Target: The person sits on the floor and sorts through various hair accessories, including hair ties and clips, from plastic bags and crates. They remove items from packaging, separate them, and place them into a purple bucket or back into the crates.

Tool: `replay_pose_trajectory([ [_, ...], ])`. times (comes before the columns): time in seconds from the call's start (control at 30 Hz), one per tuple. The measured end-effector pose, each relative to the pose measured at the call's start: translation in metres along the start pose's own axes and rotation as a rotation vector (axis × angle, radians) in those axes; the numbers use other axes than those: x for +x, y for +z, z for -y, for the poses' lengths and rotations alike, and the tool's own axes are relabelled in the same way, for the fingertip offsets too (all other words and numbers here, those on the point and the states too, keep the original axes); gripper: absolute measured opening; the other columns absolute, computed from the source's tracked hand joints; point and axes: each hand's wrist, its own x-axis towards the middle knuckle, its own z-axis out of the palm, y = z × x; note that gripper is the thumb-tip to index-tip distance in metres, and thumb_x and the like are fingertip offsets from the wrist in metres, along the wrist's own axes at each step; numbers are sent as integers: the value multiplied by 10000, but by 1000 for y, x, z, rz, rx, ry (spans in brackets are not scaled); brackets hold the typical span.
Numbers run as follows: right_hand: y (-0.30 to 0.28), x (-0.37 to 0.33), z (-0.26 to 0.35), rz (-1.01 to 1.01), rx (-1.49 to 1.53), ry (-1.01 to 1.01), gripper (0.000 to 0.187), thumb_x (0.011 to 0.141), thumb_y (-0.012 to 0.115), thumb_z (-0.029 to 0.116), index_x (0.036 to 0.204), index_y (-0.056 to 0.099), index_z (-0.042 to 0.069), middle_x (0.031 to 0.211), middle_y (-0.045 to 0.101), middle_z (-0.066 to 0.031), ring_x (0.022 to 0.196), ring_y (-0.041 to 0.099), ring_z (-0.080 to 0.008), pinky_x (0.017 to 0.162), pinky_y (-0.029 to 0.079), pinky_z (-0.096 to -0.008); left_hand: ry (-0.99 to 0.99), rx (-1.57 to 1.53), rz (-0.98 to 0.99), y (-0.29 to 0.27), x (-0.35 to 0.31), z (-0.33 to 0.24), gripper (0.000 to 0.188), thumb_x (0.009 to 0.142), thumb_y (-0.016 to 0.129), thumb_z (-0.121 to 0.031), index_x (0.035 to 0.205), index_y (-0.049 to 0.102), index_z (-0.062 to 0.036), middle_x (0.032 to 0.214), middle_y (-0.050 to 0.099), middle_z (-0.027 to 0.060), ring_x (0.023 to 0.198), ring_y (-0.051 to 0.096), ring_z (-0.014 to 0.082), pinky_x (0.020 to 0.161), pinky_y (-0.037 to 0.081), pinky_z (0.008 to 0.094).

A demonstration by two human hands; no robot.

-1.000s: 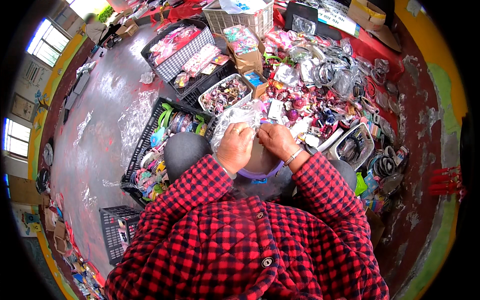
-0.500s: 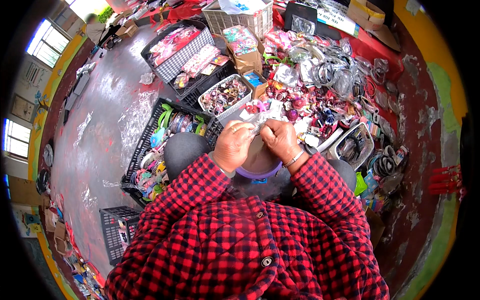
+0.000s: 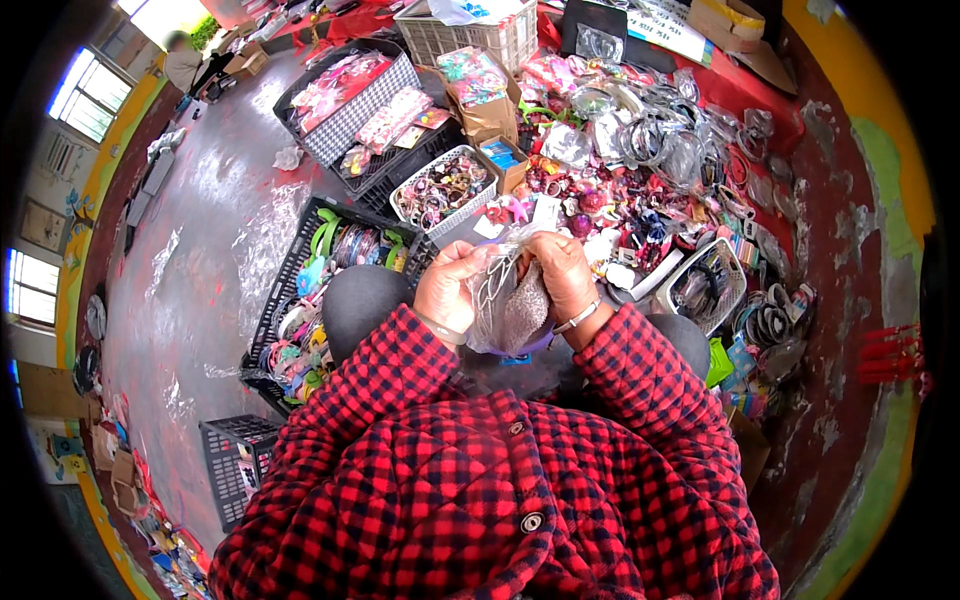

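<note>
At the centre of the frame, a person in a red-and-black checked jacket (image 3: 455,470) holds a clear plastic bag (image 3: 487,305) above the lap. The left hand (image 3: 447,287) has thumb and fingers pinched on the bag's upper left; the right hand (image 3: 563,272) has fingers curled tight on its upper right. Gripping both sides probably keeps the mouth spread and lets the greyish, textened contents sag low. A purple-rimmed basin (image 3: 541,344) sits right below, perhaps to catch anything that drops.

Elbow room is limited: a black crate (image 3: 280,283) of hair bands stands beside the left knee (image 3: 358,305), a white basket (image 3: 737,297) lies beyond the right knee, and a heaped pile of accessories (image 3: 610,205) spreads above. Wider room appears at the frame's left, where grey floor (image 3: 170,345) carries scraps of film.
</note>
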Motion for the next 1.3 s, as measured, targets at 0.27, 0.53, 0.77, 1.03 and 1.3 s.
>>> replay_pose_trajectory([
  [0.27, -3, 10, -3, 172, -274, -29, 242, 859, 549, 197, 712, 568, 6, 636, 574, -29, 593, 540, -119, 569, 425, -261, 339, 368, -22, 3, -5, 0, 78, 822, 552, 30, 788, 509, -25, 916, 617, 117, 847, 582, 147, 793, 466, 272],
  [0.53, -7, 10, -9, 198, -588, -67, 150, 865, 572, 140, 792, 544, 12, 664, 550, -4, 622, 501, -68, 572, 429, -224, 531, 683, 36, 3, -6, 5, 63, 825, 544, 32, 799, 538, -25, 902, 616, 96, 858, 562, 128, 798, 438, 268],
  [0.77, 0, 1, 10, 181, -500, -189, 136, 843, 541, 115, 761, 554, 7, 659, 577, -40, 611, 535, -112, 576, 439, -252, 439, 559, -35, 9, -10, 3, 51, 843, 543, 2, 813, 505, -16, 908, 614, 113, 852, 575, 132, 798, 456, 260],
  [1.03, 7, -7, 4, 67, -414, -265, 139, 814, 525, 77, 695, 540, 6, 624, 550, -3, 577, 496, -71, 531, 412, -226, 153, 161, 22, 4, -7, -6, 53, 820, 559, -2, 806, 516, -30, 862, 630, 122, 814, 598, 167, 786, 466, 283],
  [1.3, 4, -4, 18, 309, -42, 83, 181, 818, 505, 111, 672, 559, 18, 623, 573, -42, 564, 520, -112, 544, 424, -244, -118, 336, 151, -16, 1, -40, 45, 831, 546, -18, 793, 526, -32, 852, 633, 121, 769, 599, 166, 746, 472, 284],
])
